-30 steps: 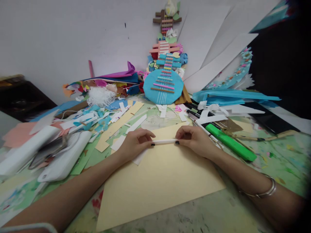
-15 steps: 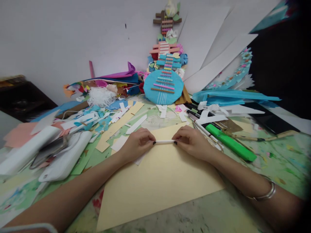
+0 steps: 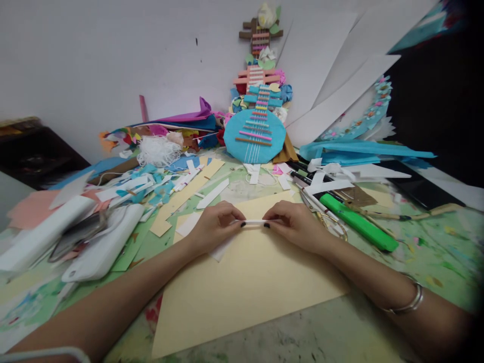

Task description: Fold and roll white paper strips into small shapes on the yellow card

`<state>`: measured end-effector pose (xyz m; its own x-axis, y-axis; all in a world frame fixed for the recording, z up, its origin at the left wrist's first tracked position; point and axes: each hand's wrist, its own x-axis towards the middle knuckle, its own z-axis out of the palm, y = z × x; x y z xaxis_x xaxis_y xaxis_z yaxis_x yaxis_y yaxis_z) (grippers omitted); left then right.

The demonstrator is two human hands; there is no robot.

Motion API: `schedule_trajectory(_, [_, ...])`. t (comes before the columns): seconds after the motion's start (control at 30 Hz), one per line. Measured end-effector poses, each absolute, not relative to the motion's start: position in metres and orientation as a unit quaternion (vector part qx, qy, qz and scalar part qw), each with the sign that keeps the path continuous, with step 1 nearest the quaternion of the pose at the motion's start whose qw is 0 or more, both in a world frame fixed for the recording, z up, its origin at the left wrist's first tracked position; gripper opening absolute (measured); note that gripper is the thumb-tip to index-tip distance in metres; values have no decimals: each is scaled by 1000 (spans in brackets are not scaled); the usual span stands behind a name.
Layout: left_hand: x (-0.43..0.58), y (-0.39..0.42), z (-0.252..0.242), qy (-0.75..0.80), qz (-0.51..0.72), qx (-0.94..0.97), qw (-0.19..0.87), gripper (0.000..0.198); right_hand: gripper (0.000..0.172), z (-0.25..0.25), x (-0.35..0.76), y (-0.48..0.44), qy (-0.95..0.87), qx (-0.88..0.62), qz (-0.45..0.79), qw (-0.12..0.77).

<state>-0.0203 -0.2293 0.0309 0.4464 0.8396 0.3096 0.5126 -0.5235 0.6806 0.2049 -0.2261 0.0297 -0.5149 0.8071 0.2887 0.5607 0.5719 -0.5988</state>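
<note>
A thin white paper strip (image 3: 254, 222) is pinched at both ends between my hands, just above a large cream sheet of card (image 3: 249, 282) lying on the table. My left hand (image 3: 217, 227) grips the strip's left end with closed fingers. My right hand (image 3: 293, 226) grips its right end the same way; a silver bangle sits on that wrist. Only a short piece of the strip shows between my fingertips.
A green marker (image 3: 357, 222), pens and scissors (image 3: 327, 222) lie right of my hands. White devices (image 3: 100, 249) rest at the left. Paper scraps and strips cover the table behind. A blue paper guitar model (image 3: 255, 133) and white sheets lean on the wall.
My hands have drawn closer together along the strip, so less of it shows between them. My right hand moved left.
</note>
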Motion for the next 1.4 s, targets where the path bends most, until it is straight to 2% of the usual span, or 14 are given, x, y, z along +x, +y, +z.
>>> schedule_trajectory(0.37, [-17,-237,34,387,342,825,229,9,17,33,198,-236,-826,-410,255,292])
schedule_trajectory(0.63, [-17,-239,34,437,355,770,300,13,15,28,202,-233,-796,-419,297,319])
schedule_trajectory(0.9, [-20,-238,33,469,377,725,335,10,16,30,200,-238,-791,-446,290,302])
schedule_trajectory(1.1, [-19,-237,32,451,352,732,370,15,16,31,200,-238,-798,-447,271,299])
schedule_trajectory(1.23, [-14,-241,31,459,343,744,343,28,16,35,195,-243,-813,-434,263,287])
schedule_trajectory(1.4, [-13,-248,36,420,293,806,297,15,19,37,187,-251,-834,-397,271,271])
